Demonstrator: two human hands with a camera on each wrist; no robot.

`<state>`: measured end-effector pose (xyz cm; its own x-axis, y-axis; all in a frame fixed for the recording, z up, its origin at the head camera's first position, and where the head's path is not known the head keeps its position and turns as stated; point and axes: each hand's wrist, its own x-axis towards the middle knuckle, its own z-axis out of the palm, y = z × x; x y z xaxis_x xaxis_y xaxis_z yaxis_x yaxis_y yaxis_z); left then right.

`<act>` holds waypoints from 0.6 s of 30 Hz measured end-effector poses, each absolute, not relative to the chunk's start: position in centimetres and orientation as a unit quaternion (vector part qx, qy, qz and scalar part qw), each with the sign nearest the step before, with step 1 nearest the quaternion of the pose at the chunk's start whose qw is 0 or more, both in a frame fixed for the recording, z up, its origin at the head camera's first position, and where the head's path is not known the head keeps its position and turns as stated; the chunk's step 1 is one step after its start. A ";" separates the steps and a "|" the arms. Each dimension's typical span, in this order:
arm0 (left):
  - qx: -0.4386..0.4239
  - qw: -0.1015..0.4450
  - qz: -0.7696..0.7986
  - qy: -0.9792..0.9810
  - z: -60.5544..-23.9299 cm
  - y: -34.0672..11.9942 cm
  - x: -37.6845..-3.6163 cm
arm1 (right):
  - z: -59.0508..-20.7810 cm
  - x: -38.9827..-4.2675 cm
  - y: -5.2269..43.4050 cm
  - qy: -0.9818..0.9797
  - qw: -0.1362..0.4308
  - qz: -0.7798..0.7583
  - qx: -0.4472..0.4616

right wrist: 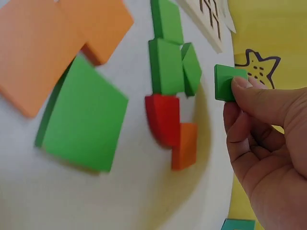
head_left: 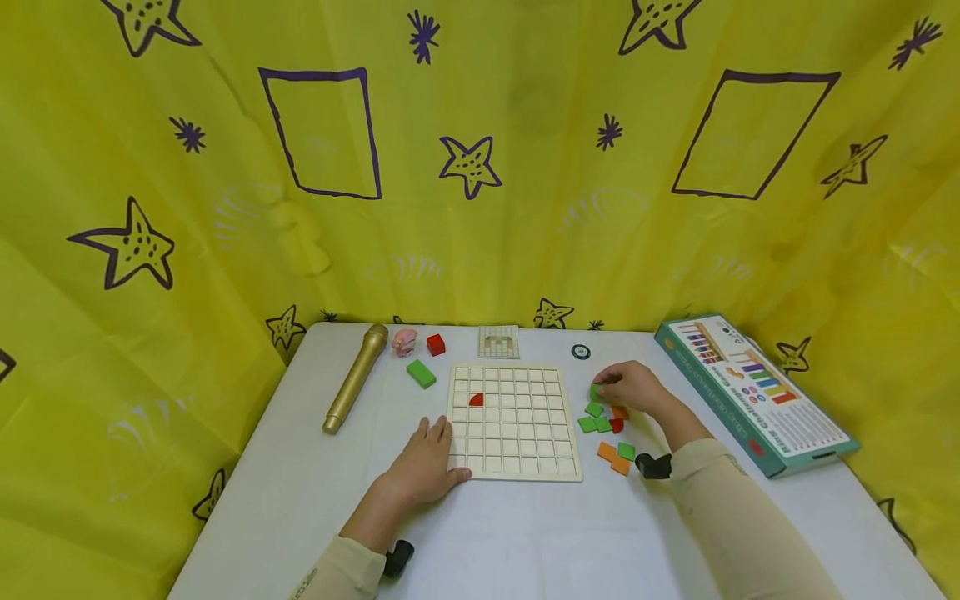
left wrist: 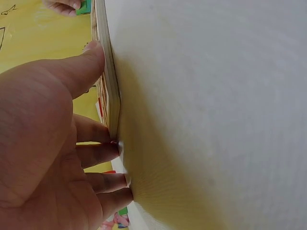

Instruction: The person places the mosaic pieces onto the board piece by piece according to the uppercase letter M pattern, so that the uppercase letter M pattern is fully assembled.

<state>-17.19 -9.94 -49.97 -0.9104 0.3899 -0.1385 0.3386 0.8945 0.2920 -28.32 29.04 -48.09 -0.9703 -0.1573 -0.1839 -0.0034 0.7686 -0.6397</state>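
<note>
Beside the grid board (head_left: 516,421), the right hand (head_left: 633,387) pinches one green tile (right wrist: 225,82).
Left hand (head_left: 425,460) lies flat, fingers straight, against the board's near left corner; just below the right hand lie loose tiles (head_left: 609,433): four green, three orange, one red.

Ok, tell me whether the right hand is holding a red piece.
No, the right hand pinches a small green tile between thumb and fingers, while the red tile lies untouched on the table.

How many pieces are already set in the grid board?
1: a red piece sits in a cell near the upper left of the grid board. The other cells look bare, and none is covered.
</note>
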 end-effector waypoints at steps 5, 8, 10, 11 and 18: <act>0.186 0.097 0.131 0.969 -49.9 -10.0 -17.1 | -47.4 -28.9 27.4 0.927 0.107 -0.354 -0.061; 0.184 0.098 0.132 0.969 -49.9 -10.0 -17.1 | -47.2 -29.2 26.5 0.923 0.107 -0.362 -0.074; 0.183 0.099 0.136 0.969 -49.9 -10.0 -17.1 | -47.1 -29.3 25.9 0.921 0.108 -0.365 -0.082; 0.183 0.099 0.136 0.969 -49.8 -10.0 -17.0 | -47.1 -29.4 25.6 0.920 0.108 -0.366 -0.086; 0.182 0.100 0.133 0.969 -49.8 -10.0 -17.1 | -46.9 -29.7 23.5 0.914 0.115 -0.377 -0.094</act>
